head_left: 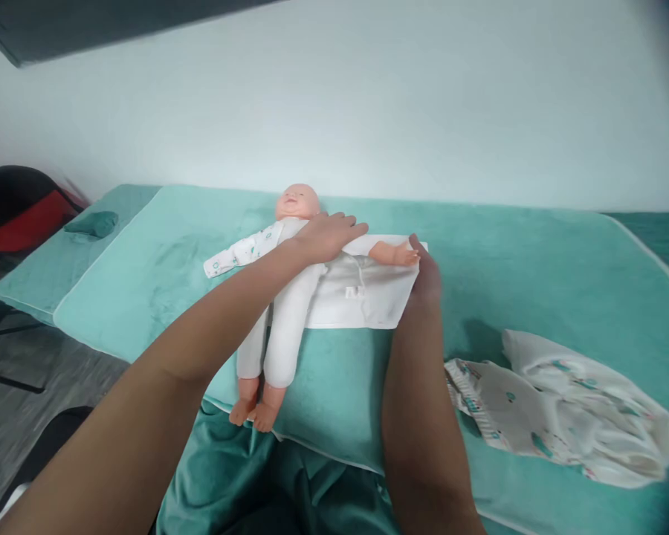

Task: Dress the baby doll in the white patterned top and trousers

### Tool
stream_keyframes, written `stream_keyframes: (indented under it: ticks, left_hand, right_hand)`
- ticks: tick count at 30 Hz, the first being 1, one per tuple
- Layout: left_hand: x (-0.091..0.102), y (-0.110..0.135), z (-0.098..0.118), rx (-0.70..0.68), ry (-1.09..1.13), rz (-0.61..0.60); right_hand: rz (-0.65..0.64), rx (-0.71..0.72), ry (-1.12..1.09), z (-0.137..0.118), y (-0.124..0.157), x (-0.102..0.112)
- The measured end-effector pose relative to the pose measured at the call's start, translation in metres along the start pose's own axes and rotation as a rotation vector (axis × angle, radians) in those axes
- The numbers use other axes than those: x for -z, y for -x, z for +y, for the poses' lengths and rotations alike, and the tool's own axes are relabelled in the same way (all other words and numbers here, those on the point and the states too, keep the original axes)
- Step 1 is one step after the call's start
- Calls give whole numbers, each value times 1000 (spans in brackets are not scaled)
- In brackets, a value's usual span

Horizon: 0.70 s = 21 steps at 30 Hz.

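A baby doll (291, 327) lies on its back on the green-covered bed, head toward the wall. One of its arms is inside the patterned sleeve of a white baby shirt (362, 301). The rest of the shirt is spread out flat, inside up, to the right of the doll, under its bare-handed other arm (393, 254). My left hand (326, 236) rests flat over the doll's chest and shoulder, fingers stretched out. At the shirt's right edge, my right hand (427, 275) grips the cloth beside the doll's hand; its fingers are partly hidden.
White patterned baby pants (569, 416) lie crumpled on the bed (535, 267) at the right. A face hole (92, 224) opens in the bed's left end. A black and red chair (22, 215) stands at far left, and a white wall runs behind.
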<state>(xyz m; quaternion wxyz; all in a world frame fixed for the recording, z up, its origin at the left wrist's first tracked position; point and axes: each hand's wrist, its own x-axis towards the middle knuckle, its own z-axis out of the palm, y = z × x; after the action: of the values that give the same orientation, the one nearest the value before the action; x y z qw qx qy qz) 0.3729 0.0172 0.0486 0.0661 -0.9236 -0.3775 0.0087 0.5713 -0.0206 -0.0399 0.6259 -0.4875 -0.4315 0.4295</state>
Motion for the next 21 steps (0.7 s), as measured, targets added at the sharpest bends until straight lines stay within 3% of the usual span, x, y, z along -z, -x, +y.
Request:
stream_keyframes:
  ticks: [5,10,17,21]
  left_hand:
    - [16,-5,-3,66,-162,-64]
    - [26,-6,-3,145,-210,-123]
    - [13,-20,2,189,-255,-187]
    - [12,-18,-1,163,-170,-165]
  right_hand:
    - [-308,-298,-410,-16,14,0]
    - [-349,-299,-585,-26,24,-4]
    - [-392,-292,-719,-31,32,-7]
    - [-390,-253,-694,-38,34,-11]
